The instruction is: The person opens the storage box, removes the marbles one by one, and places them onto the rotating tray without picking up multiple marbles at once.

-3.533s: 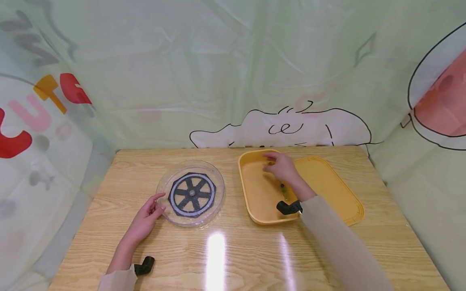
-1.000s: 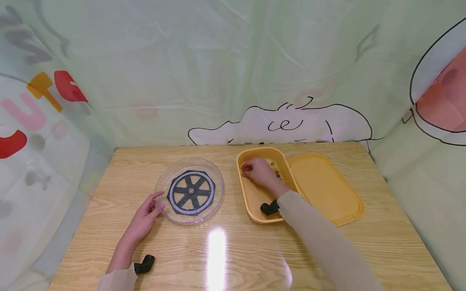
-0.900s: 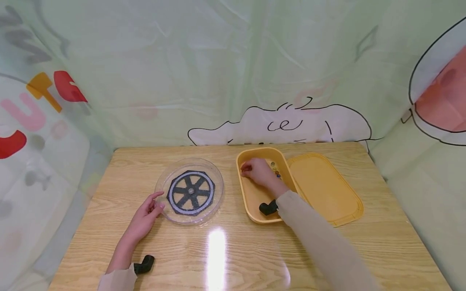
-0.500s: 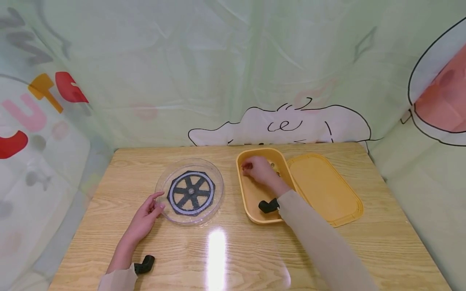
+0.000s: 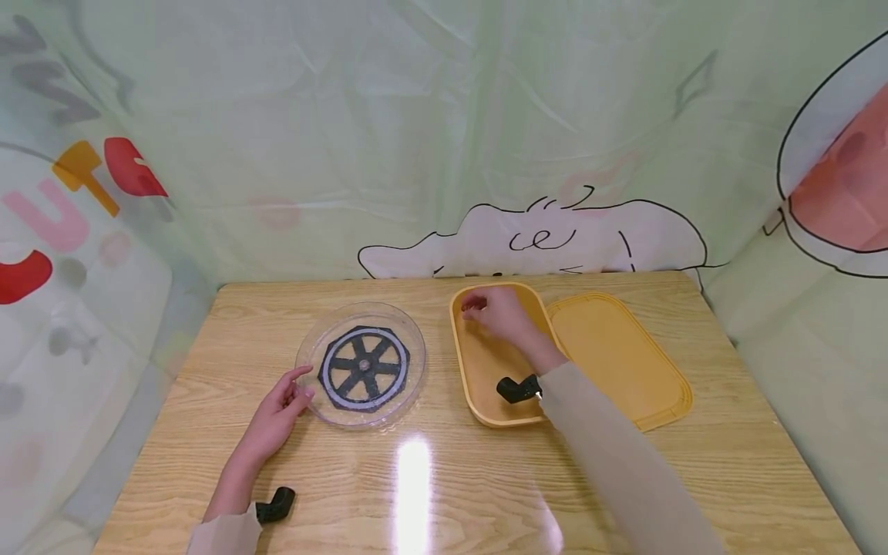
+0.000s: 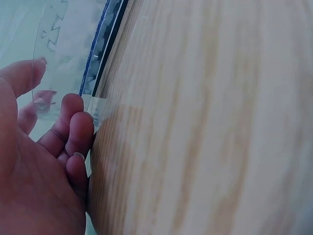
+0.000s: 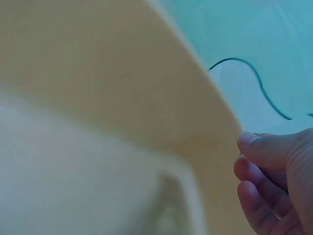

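A round clear dish [image 5: 308, 339] with a dark, six-spoked wheel [image 5: 364, 366] inside lies left of centre. My left hand [image 5: 274, 416] rests at its lower left rim, fingers loosely bent. In the left wrist view, part of that hand shows through the clear wall [image 6: 49, 29]. Over the far left part of a yellow box [image 5: 479, 385] is my right hand [image 5: 501, 312], thumb and forefinger together. They seem to pinch a small marble, mostly hidden by the thumb in the right wrist view. The other marbles in the box are hidden by the hand and arm.
A yellow lid [image 5: 617, 362] lies flat at the right, against the box's side. Light wood table [image 5: 333, 493] surrounds the containers, with a printed curtain [image 5: 388, 154] behind. The right sleeve [image 5: 610, 439] crosses the box's near right rim.
My right hand went from the box's right part to its far left, lingered low there, then rose slightly. Marbles seen beside it earlier are now covered. The left hand stays at the dish.
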